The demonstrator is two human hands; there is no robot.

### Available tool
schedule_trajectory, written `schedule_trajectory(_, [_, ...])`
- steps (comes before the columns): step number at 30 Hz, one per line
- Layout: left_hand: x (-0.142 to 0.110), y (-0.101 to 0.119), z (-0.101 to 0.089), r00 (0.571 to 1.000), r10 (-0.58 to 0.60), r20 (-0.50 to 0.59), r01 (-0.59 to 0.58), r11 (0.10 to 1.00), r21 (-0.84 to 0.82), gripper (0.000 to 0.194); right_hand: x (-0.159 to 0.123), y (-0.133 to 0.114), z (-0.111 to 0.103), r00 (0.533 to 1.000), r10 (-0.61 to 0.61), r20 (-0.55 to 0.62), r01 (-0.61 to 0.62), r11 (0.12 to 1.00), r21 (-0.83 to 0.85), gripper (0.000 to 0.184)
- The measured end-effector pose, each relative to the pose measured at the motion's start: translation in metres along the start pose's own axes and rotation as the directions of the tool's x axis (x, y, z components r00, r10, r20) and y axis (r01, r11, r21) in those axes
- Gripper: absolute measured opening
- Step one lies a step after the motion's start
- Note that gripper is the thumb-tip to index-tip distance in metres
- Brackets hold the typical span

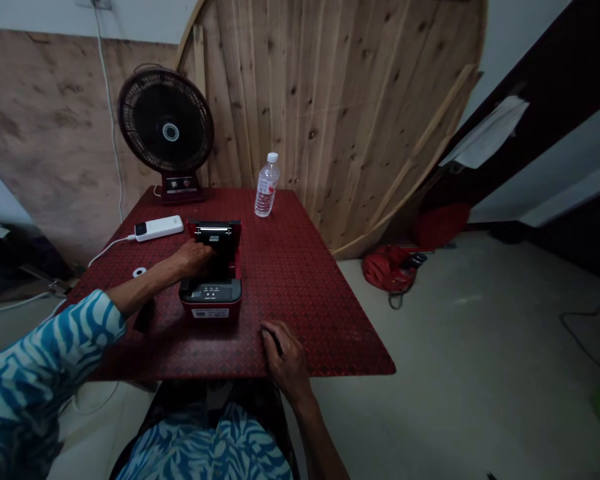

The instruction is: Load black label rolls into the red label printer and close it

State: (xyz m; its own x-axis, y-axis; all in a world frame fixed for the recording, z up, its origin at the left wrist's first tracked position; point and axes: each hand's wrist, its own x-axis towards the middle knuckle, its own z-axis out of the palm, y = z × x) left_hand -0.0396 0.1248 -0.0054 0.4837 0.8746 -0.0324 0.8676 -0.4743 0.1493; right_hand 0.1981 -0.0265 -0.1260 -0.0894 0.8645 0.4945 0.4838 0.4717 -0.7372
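Note:
A small red and black thermal printer (211,291) stands on the table with its lid (213,230) raised at the back. My left hand (196,259) reaches from the left across the printer's side, with its fingertips down in the dark paper bay, where they are hidden. A small white paper roll (139,272) is on the table, left of the printer, beside my left forearm. My right hand (286,357) rests at the table's front edge, right of the printer, its fingers curled in. A dark patch shows between thumb and fingers; whether it is a thing or shadow is unclear.
The red patterned table (290,280) also bears a clear water bottle (267,187), a white power bank (159,228) with a cable, and a dark fan (166,127) at the back left. Wooden boards (330,120) lean behind. A red bag (389,269) lies on the floor at right.

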Motion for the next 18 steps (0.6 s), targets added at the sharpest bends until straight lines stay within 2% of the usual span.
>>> schedule_trajectory(4, [-0.016,-0.001,-0.008,0.999,0.012,0.047,-0.005,0.990,-0.138,0.034,-0.001,0.001,0.000,1.000,0.000,0.003,0.000,1.000,-0.008,0.023])
schedule_trajectory(7, [-0.030,0.001,-0.012,0.997,-0.002,-0.073,-0.020,0.955,-0.295,0.033,0.000,0.000,0.000,1.000,0.004,0.007,-0.004,1.000,-0.006,0.023])
schedule_trajectory(10, [-0.043,0.007,-0.010,0.977,-0.045,-0.207,-0.029,0.940,-0.341,0.021,0.001,-0.001,0.000,1.000,0.001,-0.002,-0.001,1.000,-0.007,0.023])
schedule_trajectory(13, [-0.055,0.016,-0.003,0.956,0.000,-0.292,-0.084,0.957,-0.277,0.015,0.000,-0.001,0.001,1.000,0.008,-0.015,-0.009,1.000,-0.014,0.022])
schedule_trajectory(18, [-0.081,0.029,0.016,0.907,0.177,-0.382,-0.197,0.980,-0.014,0.017,0.009,-0.002,-0.002,0.999,0.025,0.026,-0.025,1.000,0.008,0.021])
